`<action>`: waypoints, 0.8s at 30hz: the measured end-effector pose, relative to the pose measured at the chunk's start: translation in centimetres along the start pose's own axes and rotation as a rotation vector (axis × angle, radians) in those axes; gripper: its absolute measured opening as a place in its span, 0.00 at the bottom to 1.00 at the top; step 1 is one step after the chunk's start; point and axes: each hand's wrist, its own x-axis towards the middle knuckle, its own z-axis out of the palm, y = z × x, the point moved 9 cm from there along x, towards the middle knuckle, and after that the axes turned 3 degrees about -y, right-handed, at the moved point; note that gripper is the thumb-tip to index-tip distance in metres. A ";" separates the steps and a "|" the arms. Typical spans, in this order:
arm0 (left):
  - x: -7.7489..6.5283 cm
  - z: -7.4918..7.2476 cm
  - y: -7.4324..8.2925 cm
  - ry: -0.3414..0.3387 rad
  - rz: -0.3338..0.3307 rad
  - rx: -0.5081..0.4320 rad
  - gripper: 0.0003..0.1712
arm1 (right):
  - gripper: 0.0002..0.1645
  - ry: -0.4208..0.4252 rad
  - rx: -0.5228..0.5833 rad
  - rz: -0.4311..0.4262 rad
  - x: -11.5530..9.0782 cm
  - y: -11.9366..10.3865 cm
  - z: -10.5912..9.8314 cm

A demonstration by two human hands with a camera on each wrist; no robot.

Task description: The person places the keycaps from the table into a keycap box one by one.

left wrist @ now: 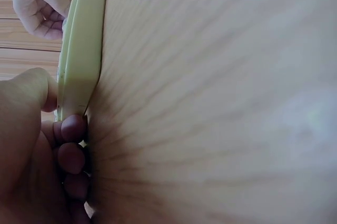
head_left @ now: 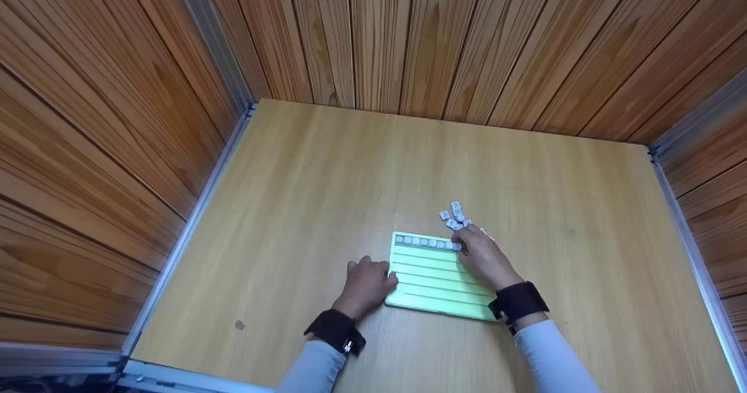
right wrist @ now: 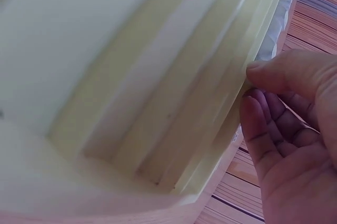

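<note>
A light green ridged tray [head_left: 432, 282] lies on the table, with a row of small pale square tiles [head_left: 420, 242] along its far groove. My left hand [head_left: 366, 285] grips the tray's left edge, thumb over the rim and fingers curled against the side wall [left wrist: 84, 82]. At the right end of the row, my right hand [head_left: 483, 257] pinches a small pale tile [head_left: 457, 246] between thumb and forefinger. In the right wrist view the thumb [right wrist: 274, 71] meets the end of the tile row [right wrist: 271, 40], and the pinched tile is mostly hidden.
Several loose pale tiles [head_left: 455, 215] lie in a small heap just beyond the tray, partly behind my right hand. Wood-plank walls [head_left: 385, 42] with metal edging enclose the table [head_left: 327, 177] at the back and sides.
</note>
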 end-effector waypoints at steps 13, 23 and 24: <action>0.0 0.1 -0.1 -0.015 -0.020 -0.001 0.14 | 0.10 0.020 -0.033 0.010 0.0 0.1 -0.1; 0.1 0.1 -0.2 -0.016 -0.025 -0.022 0.14 | 0.09 0.048 -0.029 0.003 -0.1 0.2 -0.4; 0.1 0.1 -0.1 -0.016 -0.024 -0.022 0.14 | 0.09 0.051 -0.029 -0.002 -0.1 0.2 -0.4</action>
